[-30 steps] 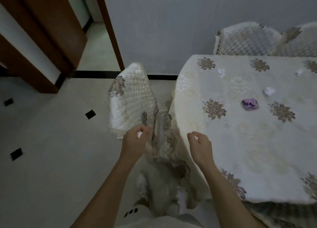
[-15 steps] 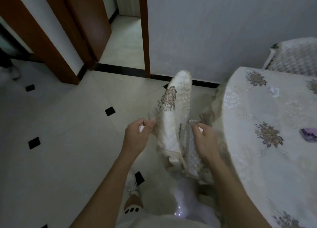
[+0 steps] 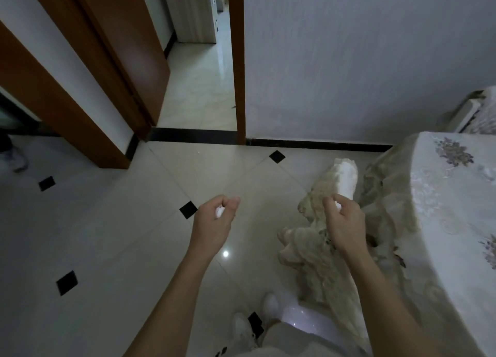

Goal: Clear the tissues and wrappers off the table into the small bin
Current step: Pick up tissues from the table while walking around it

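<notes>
While both hands are off the table and out over the floor, each one carries a piece of litter, so this reads as the carry leg of the task, not the pick.

Left hand [image 3: 212,224]: curled nearly closed, thumb against forefinger, pinching a small white wad [image 3: 219,212], most likely a tissue. It hangs over bare floor tile [image 3: 120,236], well apart from the table.

Right hand [image 3: 345,226]: also curled closed, a white scrap [image 3: 337,206] showing between thumb and fingers; too little is exposed to say tissue or wrapper. It sits in front of the quilted chair cover [image 3: 341,177], just beside the table's near-left edge; contact with the fabric I can't confirm.

Progress, as a judgement: two pieces lifted, none binned as far as this view shows. The small bin is not in view, so I can't tell where it stands; the head faces away from the table, toward floor and doorway [image 3: 204,75].

Left to do: only the left edge of the table [image 3: 440,222] is in view. One small white bit [image 3: 489,173] lies near its far-left part at the picture's edge, probably another tissue. The rest of the top is out of view, so the remaining count is unknown.

Count: 2 hands, 2 held pieces, 1 visible piece on the table, 0 bins seen, 1 covered chair beside the table, part of another cover [image 3: 480,110] at the far edge.
</notes>
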A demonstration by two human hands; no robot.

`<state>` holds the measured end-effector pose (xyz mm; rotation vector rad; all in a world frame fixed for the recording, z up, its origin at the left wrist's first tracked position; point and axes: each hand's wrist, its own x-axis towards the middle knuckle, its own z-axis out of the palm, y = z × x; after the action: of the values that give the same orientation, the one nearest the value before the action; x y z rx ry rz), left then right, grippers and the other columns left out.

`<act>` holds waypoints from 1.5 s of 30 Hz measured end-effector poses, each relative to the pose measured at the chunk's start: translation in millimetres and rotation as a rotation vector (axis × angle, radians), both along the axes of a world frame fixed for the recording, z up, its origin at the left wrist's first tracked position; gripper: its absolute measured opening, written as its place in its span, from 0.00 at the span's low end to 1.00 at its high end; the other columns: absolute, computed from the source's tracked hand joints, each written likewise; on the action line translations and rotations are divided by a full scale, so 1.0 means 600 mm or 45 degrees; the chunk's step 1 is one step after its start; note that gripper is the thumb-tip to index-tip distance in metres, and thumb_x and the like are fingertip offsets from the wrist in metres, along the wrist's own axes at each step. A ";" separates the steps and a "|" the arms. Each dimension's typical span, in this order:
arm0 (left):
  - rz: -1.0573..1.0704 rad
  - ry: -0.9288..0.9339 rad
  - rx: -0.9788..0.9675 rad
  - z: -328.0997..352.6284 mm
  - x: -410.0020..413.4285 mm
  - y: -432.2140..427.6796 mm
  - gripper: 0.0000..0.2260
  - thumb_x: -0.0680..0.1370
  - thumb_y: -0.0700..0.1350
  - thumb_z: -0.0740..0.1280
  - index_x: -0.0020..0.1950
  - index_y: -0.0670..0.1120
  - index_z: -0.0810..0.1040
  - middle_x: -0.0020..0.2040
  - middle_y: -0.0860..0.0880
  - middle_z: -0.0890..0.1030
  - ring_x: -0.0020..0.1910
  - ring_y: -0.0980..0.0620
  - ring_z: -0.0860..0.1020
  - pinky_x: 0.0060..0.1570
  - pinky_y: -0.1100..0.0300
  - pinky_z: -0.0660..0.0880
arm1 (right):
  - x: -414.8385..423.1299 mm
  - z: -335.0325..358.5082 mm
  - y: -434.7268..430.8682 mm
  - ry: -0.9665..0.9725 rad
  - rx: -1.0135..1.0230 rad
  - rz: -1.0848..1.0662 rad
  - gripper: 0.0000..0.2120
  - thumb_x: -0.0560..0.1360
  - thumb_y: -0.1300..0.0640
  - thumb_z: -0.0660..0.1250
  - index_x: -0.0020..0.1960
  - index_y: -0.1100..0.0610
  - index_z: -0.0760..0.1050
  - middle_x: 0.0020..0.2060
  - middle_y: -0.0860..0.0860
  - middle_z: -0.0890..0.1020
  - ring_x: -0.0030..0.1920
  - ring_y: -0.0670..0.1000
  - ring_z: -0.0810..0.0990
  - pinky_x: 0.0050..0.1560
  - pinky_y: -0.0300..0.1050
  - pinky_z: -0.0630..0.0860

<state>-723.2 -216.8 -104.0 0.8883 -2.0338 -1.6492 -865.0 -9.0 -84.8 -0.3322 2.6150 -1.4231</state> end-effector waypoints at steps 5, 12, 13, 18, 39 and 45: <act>-0.040 -0.016 0.053 0.004 -0.049 -0.073 0.20 0.79 0.51 0.67 0.31 0.44 0.65 0.25 0.50 0.65 0.22 0.51 0.64 0.23 0.62 0.62 | -0.040 0.004 -0.086 -0.091 -0.007 -0.039 0.19 0.76 0.57 0.61 0.29 0.54 0.59 0.22 0.45 0.65 0.24 0.45 0.61 0.31 0.46 0.60; -0.158 -0.028 -0.090 0.008 -0.220 -0.186 0.20 0.80 0.49 0.66 0.29 0.46 0.68 0.24 0.55 0.69 0.25 0.55 0.68 0.27 0.60 0.67 | -0.169 -0.018 -0.193 -0.125 -0.083 -0.039 0.14 0.72 0.61 0.63 0.30 0.61 0.64 0.23 0.45 0.64 0.25 0.45 0.61 0.27 0.41 0.59; -0.189 -0.028 -0.116 0.007 -0.252 -0.200 0.20 0.79 0.49 0.66 0.29 0.46 0.68 0.24 0.54 0.70 0.25 0.55 0.68 0.28 0.59 0.68 | -0.192 -0.024 -0.208 -0.112 -0.067 -0.069 0.14 0.72 0.60 0.63 0.31 0.63 0.65 0.24 0.47 0.65 0.26 0.46 0.62 0.28 0.43 0.59; -0.331 -0.091 -0.154 0.006 -0.431 -0.265 0.19 0.79 0.52 0.66 0.31 0.45 0.70 0.26 0.49 0.71 0.27 0.55 0.69 0.29 0.59 0.69 | -0.320 -0.043 -0.277 -0.147 -0.050 -0.179 0.15 0.73 0.60 0.64 0.32 0.66 0.66 0.25 0.50 0.66 0.26 0.46 0.63 0.30 0.44 0.61; -0.969 -0.005 -0.094 0.017 -1.054 -0.287 0.20 0.78 0.48 0.69 0.30 0.44 0.66 0.27 0.50 0.67 0.28 0.55 0.66 0.29 0.61 0.63 | -0.785 -0.033 -0.287 -0.113 -0.012 -0.742 0.18 0.72 0.58 0.63 0.31 0.60 0.57 0.25 0.49 0.61 0.27 0.46 0.59 0.29 0.45 0.58; -1.215 0.007 -0.120 0.012 -1.277 -0.273 0.21 0.78 0.50 0.69 0.30 0.45 0.66 0.27 0.50 0.67 0.28 0.54 0.66 0.32 0.58 0.63 | -0.951 -0.012 -0.295 -0.019 0.050 -0.905 0.20 0.73 0.61 0.64 0.29 0.53 0.57 0.24 0.47 0.60 0.25 0.46 0.61 0.26 0.38 0.59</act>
<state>-1489.1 -380.7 -96.8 -0.2061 -2.7020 -1.9098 -1435.6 -186.0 -91.8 0.6797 2.8743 -1.5107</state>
